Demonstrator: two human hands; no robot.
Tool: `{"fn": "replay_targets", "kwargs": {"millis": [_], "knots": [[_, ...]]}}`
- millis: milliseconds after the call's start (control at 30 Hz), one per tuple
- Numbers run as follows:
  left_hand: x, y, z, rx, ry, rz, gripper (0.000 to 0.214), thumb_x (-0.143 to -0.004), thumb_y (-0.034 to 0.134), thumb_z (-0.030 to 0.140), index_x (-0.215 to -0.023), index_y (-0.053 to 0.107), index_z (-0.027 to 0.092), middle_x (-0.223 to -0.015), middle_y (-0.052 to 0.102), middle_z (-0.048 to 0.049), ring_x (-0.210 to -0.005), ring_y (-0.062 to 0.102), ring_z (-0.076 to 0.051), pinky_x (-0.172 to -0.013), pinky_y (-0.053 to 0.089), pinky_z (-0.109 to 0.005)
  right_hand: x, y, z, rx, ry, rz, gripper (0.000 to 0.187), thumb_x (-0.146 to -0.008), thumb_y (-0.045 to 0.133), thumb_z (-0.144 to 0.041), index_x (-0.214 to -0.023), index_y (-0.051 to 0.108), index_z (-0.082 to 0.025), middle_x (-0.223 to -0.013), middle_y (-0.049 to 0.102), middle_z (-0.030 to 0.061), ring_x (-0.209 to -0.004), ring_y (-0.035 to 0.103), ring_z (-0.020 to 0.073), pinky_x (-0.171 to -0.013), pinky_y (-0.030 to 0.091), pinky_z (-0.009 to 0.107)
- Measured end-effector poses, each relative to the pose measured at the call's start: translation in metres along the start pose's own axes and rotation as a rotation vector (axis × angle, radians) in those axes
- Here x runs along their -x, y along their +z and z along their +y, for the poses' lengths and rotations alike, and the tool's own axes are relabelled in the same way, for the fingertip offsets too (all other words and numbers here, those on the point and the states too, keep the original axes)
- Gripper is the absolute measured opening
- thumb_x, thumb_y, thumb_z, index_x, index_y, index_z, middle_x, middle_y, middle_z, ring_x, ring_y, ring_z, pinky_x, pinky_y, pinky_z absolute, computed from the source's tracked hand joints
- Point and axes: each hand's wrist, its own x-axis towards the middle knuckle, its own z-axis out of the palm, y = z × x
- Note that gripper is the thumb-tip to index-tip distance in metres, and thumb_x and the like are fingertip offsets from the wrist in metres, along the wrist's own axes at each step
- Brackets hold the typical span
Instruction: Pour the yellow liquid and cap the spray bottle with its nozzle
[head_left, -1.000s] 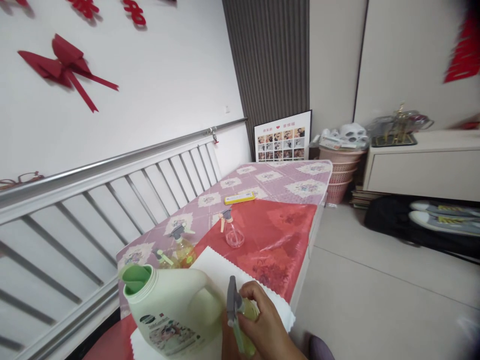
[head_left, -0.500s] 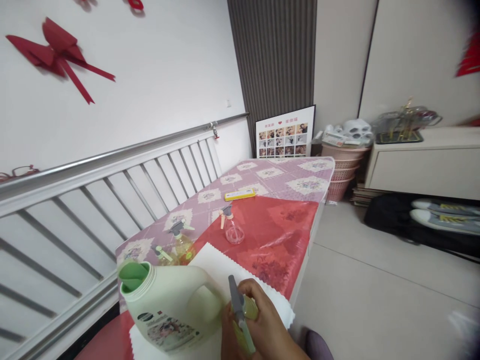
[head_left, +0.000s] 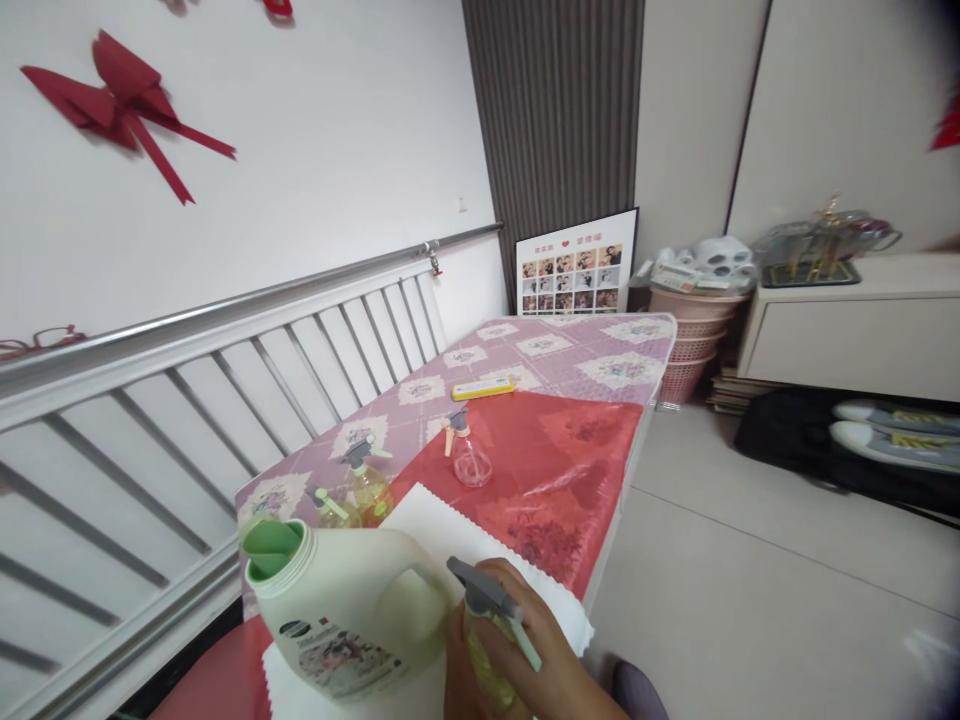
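**Inspector:** State the position of the hands.

**Assistant:** One hand (head_left: 525, 655) shows at the bottom edge of the view, fingers wrapped around a small spray bottle (head_left: 487, 640) with yellow-green liquid. From the way the arm enters I take it for the right hand. There may be fingers of a second hand under the bottle at the lower edge, but I cannot tell; the left hand is otherwise out of view.

**Inspector:** Orientation of the bottle?

**Assistant:** Held roughly upright, slightly tilted. Its grey spray head (head_left: 484, 592) stands above the knuckles; the nozzle points left and away, toward the jug, and the green trigger slopes down to the right across the fingers.

**Inspector:** What lies nearest?

**Assistant:** A large pale-green detergent jug (head_left: 341, 610), just left of the held bottle, handle side facing the hand, its spout open at the upper left. Both are over a white cloth (head_left: 442, 530) with a zigzag edge, spread on the bench (head_left: 585, 440).

**Inspector:** Other items on the bench?

**Assistant:** Farther away: two small yellow-filled spray bottles (head_left: 364, 480) near the railing side, a clear spray bottle (head_left: 469, 455) well apart on the red cover, and a yellow flat box (head_left: 484, 387) beyond it.
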Motion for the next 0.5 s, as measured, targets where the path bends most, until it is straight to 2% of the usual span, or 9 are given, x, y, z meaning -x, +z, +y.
{"fn": "replay_targets", "kwargs": {"millis": [67, 133, 200, 267, 333, 500], "knots": [[0.000, 0.001, 0.006, 0.028, -0.003, -0.023, 0.051, -0.073, 0.068, 0.031, -0.122, 0.060, 0.024, -0.113, 0.070, -0.0143, -0.106, 0.070, -0.033, -0.096, 0.059, -0.046, 0.001, -0.002, 0.000, -0.004, 0.035, -0.026, 0.035, -0.101, 0.050, -0.037, -0.135, 0.055, -0.028, -0.134, 0.061, 0.0112, -0.129, 0.057, 0.0271, -0.112, 0.044, 0.047], [0.000, 0.001, 0.011, -0.006, -0.004, -0.028, 0.045, -0.075, 0.065, 0.031, -0.120, 0.061, 0.024, -0.115, 0.071, -0.0146, -0.111, 0.069, -0.033, -0.100, 0.058, -0.046, 0.002, -0.002, 0.001, -0.006, 0.093, -0.011, 0.041, -0.097, 0.058, -0.038, -0.137, 0.052, -0.029, -0.132, 0.063, 0.0103, -0.125, 0.060, 0.0277, -0.108, 0.046, 0.047], [0.000, 0.001, 0.013, -0.055, 0.004, 0.003, 0.047, -0.074, 0.064, 0.030, -0.120, 0.060, 0.023, -0.114, 0.070, -0.0141, -0.113, 0.069, -0.033, -0.100, 0.057, -0.046, 0.002, -0.001, 0.000, -0.015, 0.130, 0.021, 0.033, -0.093, 0.062, -0.036, -0.124, 0.056, -0.027, -0.114, 0.067, 0.0060, -0.107, 0.065, 0.0257, -0.096, 0.052, 0.042], [0.002, 0.001, 0.011, -0.072, 0.004, 0.026, 0.052, -0.071, 0.066, 0.031, -0.121, 0.057, 0.022, -0.112, 0.070, -0.0130, -0.107, 0.070, -0.033, -0.096, 0.058, -0.045, -0.001, 0.000, -0.004, -0.032, 0.129, 0.043, 0.016, -0.091, 0.062, -0.034, -0.104, 0.059, -0.026, -0.097, 0.065, 0.0017, -0.093, 0.064, 0.0229, -0.086, 0.053, 0.038], [0.003, 0.002, 0.008, -0.064, 0.007, 0.030, 0.056, -0.068, 0.068, 0.031, -0.122, 0.055, 0.021, -0.111, 0.070, -0.0128, -0.103, 0.071, -0.032, -0.093, 0.059, -0.043, -0.005, -0.001, -0.007, -0.045, 0.091, 0.045, 0.010, -0.091, 0.060, -0.033, -0.098, 0.061, -0.025, -0.097, 0.064, 0.0024, -0.094, 0.064, 0.0228, -0.087, 0.052, 0.037], [0.005, -0.003, 0.002, -0.073, 0.036, 0.014, 0.061, -0.069, 0.070, 0.030, -0.128, 0.054, 0.023, -0.118, 0.071, -0.0152, -0.105, 0.072, -0.034, -0.094, 0.060, -0.045, -0.009, -0.007, -0.008, -0.018, 0.009, 0.001, 0.025, -0.095, 0.058, -0.035, -0.116, 0.065, -0.024, -0.113, 0.067, 0.0081, -0.109, 0.066, 0.0249, -0.100, 0.051, 0.040]]}}
